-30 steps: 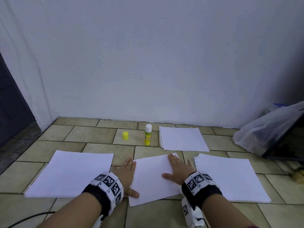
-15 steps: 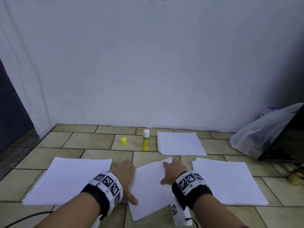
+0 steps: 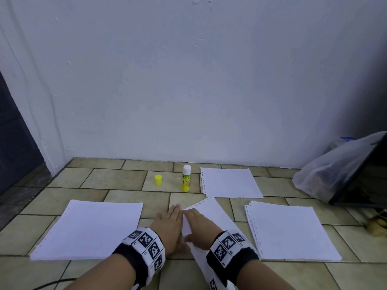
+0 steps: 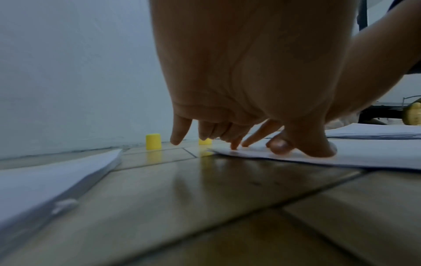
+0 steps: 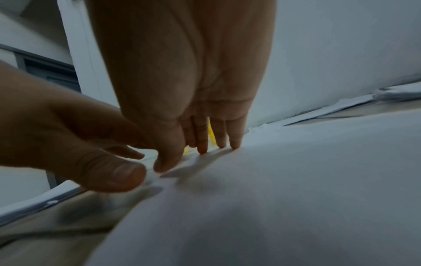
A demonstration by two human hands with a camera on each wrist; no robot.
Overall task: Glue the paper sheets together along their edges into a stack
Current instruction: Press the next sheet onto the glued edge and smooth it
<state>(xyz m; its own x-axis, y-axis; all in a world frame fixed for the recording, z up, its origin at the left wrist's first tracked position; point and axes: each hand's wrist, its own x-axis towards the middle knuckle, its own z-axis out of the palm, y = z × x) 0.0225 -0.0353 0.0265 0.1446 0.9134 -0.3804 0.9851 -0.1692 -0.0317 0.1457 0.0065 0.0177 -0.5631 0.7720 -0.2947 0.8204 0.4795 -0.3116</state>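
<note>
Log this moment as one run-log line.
left hand: flat at sheet edge | right hand: flat on middle sheet | glue stick: upright, uncapped | cap: beside it

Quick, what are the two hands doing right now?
Left hand: open, fingers straight, thumb touching the sheet edge.
Right hand: open, flat, pressing on the sheet.

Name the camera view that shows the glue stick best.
The head view: the glue stick stands upright and uncapped, whole, near the wall. In the left wrist view only its yellow base peeks out below the fingers; in the right wrist view only a yellow sliver shows between fingers.
</note>
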